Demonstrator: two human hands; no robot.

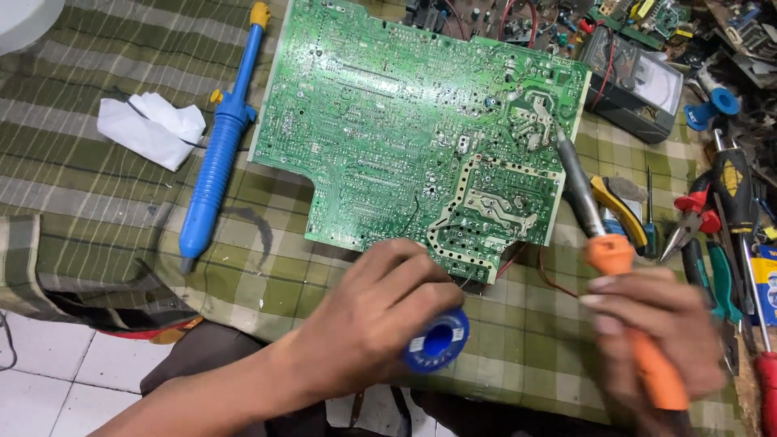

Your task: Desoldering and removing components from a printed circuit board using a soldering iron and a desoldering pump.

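Here, left hand (380,311) grasps a blue solder spool (438,341); right hand (655,332) clenches an orange-handled soldering iron (603,243), its tip on the green circuit board (413,121); spool partly hidden.

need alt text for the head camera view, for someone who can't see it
A person's right hand holds an orange-handled soldering iron with its tip on a large green circuit board, while the left hand grips a blue spool of solder. A blue desoldering pump lies to the left on the checked cloth.
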